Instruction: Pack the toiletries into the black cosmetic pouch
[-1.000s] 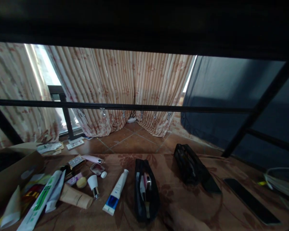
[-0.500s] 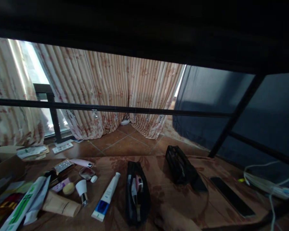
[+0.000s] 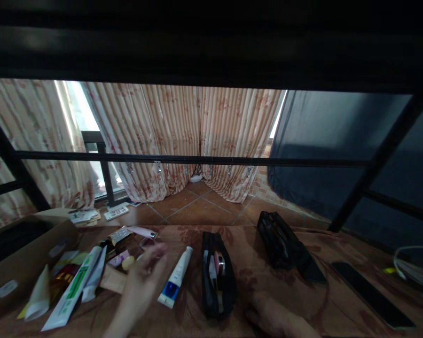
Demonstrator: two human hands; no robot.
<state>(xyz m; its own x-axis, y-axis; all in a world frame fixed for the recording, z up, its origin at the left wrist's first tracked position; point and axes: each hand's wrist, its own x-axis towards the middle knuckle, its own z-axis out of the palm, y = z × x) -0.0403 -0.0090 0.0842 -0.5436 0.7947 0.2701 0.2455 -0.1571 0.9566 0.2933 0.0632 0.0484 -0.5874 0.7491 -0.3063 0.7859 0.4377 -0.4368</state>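
My left hand [image 3: 144,272] reaches over the spread of toiletries on the left, fingers apart and slightly curled. It covers part of a beige tube [image 3: 113,280] and hides the white-capped bottle. By its fingertips lies a small clear item [image 3: 145,243], partly hidden. To its right is a white and blue tube [image 3: 176,279]. An open black pouch [image 3: 218,277] stands in the middle, a round pink-edged item [image 3: 220,264] and other slim things inside. Low on the brown cover, right of this pouch, rests my right hand [image 3: 268,313]; its fingers are dark and blurred.
A cardboard box [image 3: 65,230] stands at the left, beside a green and white tube [image 3: 72,288]. A second black pouch [image 3: 277,241] and a dark phone-like slab [image 3: 372,293] lie right. A black metal rail [image 3: 197,160] crosses behind. White cable [image 3: 400,263] hangs far right.
My left hand has come into view over the toiletries. The camera view has swung left, so things appear further right. My right hand stays low beside the open pouch.
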